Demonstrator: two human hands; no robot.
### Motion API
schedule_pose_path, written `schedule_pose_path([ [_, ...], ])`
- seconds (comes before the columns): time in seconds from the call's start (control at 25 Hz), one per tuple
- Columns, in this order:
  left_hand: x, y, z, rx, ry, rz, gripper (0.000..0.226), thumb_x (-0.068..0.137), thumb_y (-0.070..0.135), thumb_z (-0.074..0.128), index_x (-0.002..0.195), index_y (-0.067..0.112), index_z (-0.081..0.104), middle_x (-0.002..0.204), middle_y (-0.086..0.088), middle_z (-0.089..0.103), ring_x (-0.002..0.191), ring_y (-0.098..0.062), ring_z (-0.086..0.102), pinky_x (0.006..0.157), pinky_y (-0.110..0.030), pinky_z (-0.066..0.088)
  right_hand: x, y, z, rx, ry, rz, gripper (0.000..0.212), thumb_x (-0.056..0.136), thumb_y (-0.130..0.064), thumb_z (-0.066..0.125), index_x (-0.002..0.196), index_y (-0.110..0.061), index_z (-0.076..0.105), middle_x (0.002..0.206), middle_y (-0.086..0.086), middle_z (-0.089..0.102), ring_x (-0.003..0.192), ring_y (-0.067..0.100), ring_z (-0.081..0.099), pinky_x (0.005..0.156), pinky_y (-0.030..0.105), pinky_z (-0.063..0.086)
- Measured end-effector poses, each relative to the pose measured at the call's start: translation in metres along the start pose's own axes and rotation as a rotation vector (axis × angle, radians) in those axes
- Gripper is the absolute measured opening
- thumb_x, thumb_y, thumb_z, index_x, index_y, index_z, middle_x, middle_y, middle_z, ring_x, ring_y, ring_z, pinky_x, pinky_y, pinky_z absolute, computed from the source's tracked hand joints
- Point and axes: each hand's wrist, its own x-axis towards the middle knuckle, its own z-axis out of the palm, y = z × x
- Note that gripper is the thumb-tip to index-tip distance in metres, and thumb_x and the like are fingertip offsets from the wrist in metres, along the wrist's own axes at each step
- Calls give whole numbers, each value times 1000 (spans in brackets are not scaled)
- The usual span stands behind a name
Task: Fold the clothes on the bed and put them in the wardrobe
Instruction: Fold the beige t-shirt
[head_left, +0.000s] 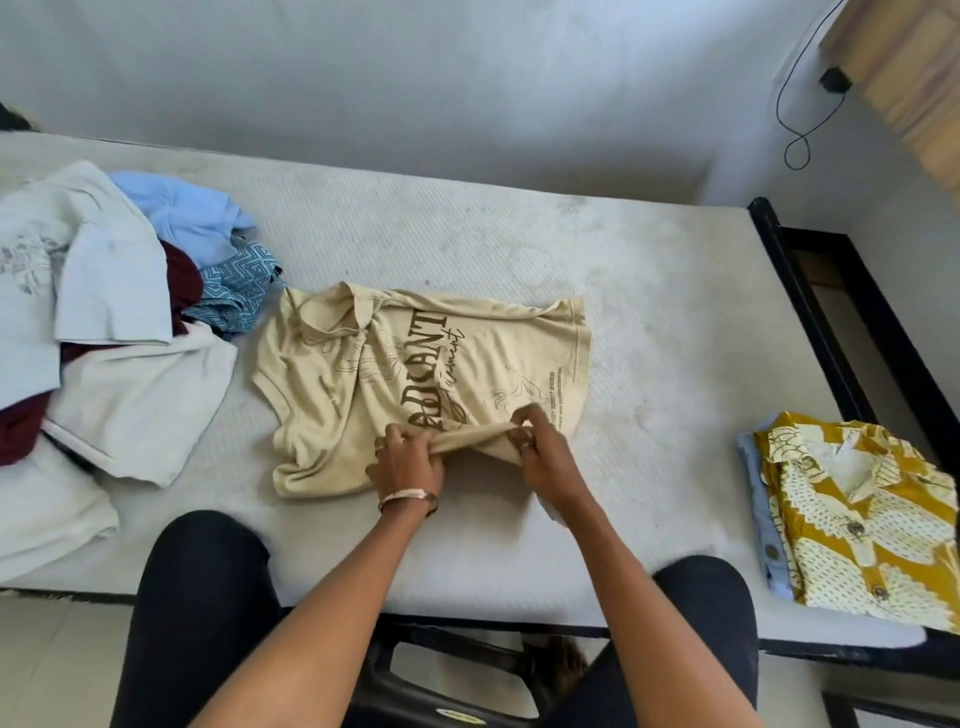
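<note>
A beige printed T-shirt (415, 374) lies spread on the white mattress (649, 312) of the bed, its collar away to the left of the fingers and its hem to their right. The left hand (408, 465) and right hand (543, 449) sit close together at the shirt's near edge, fingers (522, 415) curled and pinching a bunched ridge of its fabric between them. Well left of the fingers sits a loose pile of unfolded clothes (119, 332), white, light blue, maroon and teal-patterned. Well right of them, a folded yellow patterned shirt (852, 514) rests on a light blue garment (763, 530) near the mattress edge.
</note>
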Motion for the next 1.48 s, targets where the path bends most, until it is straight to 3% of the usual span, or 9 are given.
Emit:
schedule_pose_path([
  [0.2, 33, 29, -49, -773, -41, 87, 39, 72, -5, 54, 97, 19, 72, 95, -5, 69, 90, -31, 68, 75, -42, 58, 25, -33, -67, -281, 20, -104, 36, 75, -49, 79, 98, -27, 63, 86, -2, 66, 78, 17, 57, 70, 34, 46],
  [0.36, 43, 9, -77, 99, -1, 620, 32, 68, 11, 80, 99, 11, 71, 90, -14, 65, 74, -32, 64, 63, -37, 54, 29, -42, -106, -902, -53, -81, 21, 84, -41, 66, 99, -27, 68, 93, 0, 66, 91, 24, 62, 70, 33, 43],
  [0.44, 40, -17, -82, 288, 217, 434, 25, 73, 4, 70, 97, 11, 68, 89, -18, 60, 67, -35, 61, 59, -39, 51, 19, -34, -109, -859, 61, -36, 18, 86, -25, 55, 96, -26, 70, 92, 5, 67, 89, 30, 62, 68, 33, 41],
  [0.56, 34, -56, -85, 153, 375, -57, 29, 80, 3, 58, 103, 19, 67, 106, -17, 58, 89, -41, 58, 73, -46, 48, 3, -15, -109, -837, 147, 36, 25, 84, -18, 52, 100, -26, 69, 95, 9, 65, 90, 35, 61, 68, 33, 40],
  [0.72, 39, -70, -93, -286, 351, 351, 63, 52, -22, 47, 96, 13, 75, 97, -7, 64, 98, -27, 61, 90, -22, 45, 3, 5, -86, -719, 91, 78, 32, 83, -11, 50, 110, -19, 66, 106, 12, 61, 103, 36, 58, 76, 37, 44],
  [0.92, 12, -79, -92, 307, -642, 243, 44, 77, -4, 50, 113, 13, 70, 118, -6, 65, 105, -20, 61, 85, -21, 47, -23, 35, -60, -819, -544, 229, 44, 94, -1, 43, 136, -10, 50, 136, 10, 49, 121, 27, 52, 92, 33, 43],
  [1.12, 4, -72, -97, 797, -1195, -73, 56, 74, 41, 74, 122, 16, 59, 123, -3, 59, 107, -22, 58, 90, -31, 48, -19, 46, -58, -1096, -921, 466, 10, 85, -15, 58, 77, -9, 59, 83, 3, 56, 78, 24, 53, 71, 32, 43],
  [1.32, 72, -10, -128, 640, -290, -68, 45, 95, 29, 44, 139, 21, 45, 143, -9, 40, 132, -31, 36, 104, -44, 33, 35, -8, -84, -1031, -160, 440, 33, 94, -22, 46, 125, -21, 57, 127, 6, 59, 116, 29, 56, 77, 39, 46],
  [1.48, 146, 72, -180, -485, -61, -387, 27, 84, -3, 54, 110, -4, 61, 103, -28, 65, 89, -38, 68, 76, -49, 56, 100, -78, -123, 0, 110, 517, 23, 78, 6, 63, 99, -4, 63, 72, 20, 66, 55, 28, 67, 49, 35, 53],
])
